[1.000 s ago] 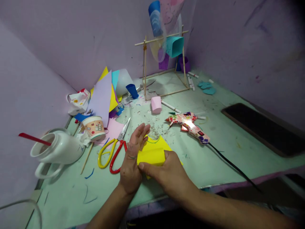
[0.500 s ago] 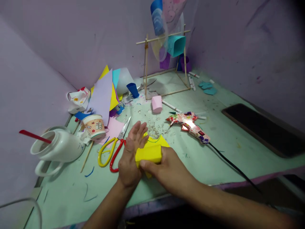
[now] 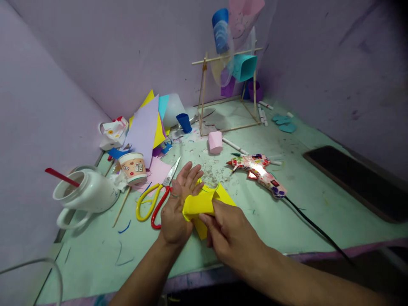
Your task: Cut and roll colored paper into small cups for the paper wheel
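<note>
A small yellow paper tube (image 3: 200,204) lies sideways between my hands. My right hand (image 3: 231,227) pinches its right end between thumb and fingers. My left hand (image 3: 180,208) is palm up with its fingers spread, and the tube's left end rests against the palm. Beneath the hands a flat yellow sheet (image 3: 227,194) lies on the table. Scissors (image 3: 156,204) with one yellow and one red handle are just left of my left hand. A small pink paper cup (image 3: 215,143) stands beyond the hands.
A patterned glue gun (image 3: 259,170) with a black cord lies right of centre, near a dark phone (image 3: 360,182). At the left are a white mug (image 3: 95,191), a paper cup (image 3: 133,168) and coloured sheets (image 3: 142,127). A stick frame (image 3: 204,93) holds cups at the back.
The view has shifted, so the table's things appear farther right. My right hand has changed its grip to the tube's right end, whose opening now shows. My left hand remains spread.
</note>
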Motion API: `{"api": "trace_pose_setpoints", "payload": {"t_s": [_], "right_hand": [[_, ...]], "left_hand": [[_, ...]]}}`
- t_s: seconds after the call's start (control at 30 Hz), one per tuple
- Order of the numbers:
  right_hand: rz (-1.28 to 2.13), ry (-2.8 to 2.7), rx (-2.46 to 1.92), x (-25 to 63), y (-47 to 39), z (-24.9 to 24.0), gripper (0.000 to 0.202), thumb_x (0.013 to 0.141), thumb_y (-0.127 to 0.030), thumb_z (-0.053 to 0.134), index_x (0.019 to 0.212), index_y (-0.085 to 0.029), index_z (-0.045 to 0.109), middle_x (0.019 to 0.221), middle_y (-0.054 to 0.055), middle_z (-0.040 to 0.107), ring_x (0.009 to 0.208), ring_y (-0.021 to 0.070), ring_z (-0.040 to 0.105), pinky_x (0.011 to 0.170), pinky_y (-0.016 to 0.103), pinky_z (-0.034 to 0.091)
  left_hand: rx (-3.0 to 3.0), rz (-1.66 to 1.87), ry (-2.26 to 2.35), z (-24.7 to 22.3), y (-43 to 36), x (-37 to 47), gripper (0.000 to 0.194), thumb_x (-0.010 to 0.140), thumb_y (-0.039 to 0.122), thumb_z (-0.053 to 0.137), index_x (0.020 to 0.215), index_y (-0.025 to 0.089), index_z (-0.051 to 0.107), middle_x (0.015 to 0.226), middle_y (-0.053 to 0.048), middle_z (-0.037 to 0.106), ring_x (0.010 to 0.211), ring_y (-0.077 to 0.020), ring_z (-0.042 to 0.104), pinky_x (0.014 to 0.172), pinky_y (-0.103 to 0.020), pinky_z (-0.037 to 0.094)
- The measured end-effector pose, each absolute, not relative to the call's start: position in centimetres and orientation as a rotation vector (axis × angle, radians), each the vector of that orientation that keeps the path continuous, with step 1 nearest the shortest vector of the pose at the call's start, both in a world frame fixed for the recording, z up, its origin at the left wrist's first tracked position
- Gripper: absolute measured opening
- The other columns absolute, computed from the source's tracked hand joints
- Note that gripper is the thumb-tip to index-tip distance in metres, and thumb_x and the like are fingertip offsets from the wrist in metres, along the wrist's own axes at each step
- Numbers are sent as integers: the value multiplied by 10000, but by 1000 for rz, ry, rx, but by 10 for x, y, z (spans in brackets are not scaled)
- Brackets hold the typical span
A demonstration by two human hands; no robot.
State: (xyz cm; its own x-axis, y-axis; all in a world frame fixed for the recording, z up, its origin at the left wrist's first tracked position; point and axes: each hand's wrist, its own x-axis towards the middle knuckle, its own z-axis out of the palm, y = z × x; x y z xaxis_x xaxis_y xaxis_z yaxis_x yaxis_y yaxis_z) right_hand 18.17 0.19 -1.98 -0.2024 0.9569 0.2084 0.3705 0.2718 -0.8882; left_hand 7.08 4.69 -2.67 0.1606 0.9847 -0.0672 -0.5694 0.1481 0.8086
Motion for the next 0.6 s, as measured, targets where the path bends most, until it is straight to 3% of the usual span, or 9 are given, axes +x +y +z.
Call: {"api": "trace_pose_setpoints", "payload": {"t_s": [0.17, 0.37, 0.5, 0.6], "right_hand": [[802, -1773, -1189, 178, 1, -19, 218, 810, -157, 375, 602, -207, 417, 529, 18, 516, 469, 139, 482, 498, 260, 378], [733, -1797, -1203, 174, 2, -20, 205, 802, -146, 382, 607, -206, 407, 557, 23, 527, 492, 139, 488, 516, 257, 380], [703, -1857, -1185, 181, 9, -18, 198, 818, -160, 390, 629, -195, 436, 569, 18, 542, 502, 133, 498, 512, 243, 381], [608, -1978, -1127, 194, 19, -15, 178, 833, -159, 403, 691, -179, 508, 617, 22, 581, 536, 132, 532, 520, 231, 394]], "left_hand": [[760, 1303, 718, -29, 47, 70, 487, 852, 509, 410, 1226, 203, 471, 1337, -109, 475, 1262, -253, 391, 1069, -419, 239], [813, 1343, 761, -32, 45, 72, 484, 834, 514, 458, 1224, 228, 478, 1330, -84, 484, 1260, -232, 393, 1064, -392, 252], [755, 1374, 847, -28, 48, 69, 443, 812, 465, 530, 1178, 216, 524, 1253, -71, 553, 1177, -214, 482, 1002, -355, 341], [686, 1298, 957, -22, 51, 65, 349, 796, 391, 575, 1071, 176, 595, 1049, -73, 660, 950, -196, 613, 831, -315, 463]]}}
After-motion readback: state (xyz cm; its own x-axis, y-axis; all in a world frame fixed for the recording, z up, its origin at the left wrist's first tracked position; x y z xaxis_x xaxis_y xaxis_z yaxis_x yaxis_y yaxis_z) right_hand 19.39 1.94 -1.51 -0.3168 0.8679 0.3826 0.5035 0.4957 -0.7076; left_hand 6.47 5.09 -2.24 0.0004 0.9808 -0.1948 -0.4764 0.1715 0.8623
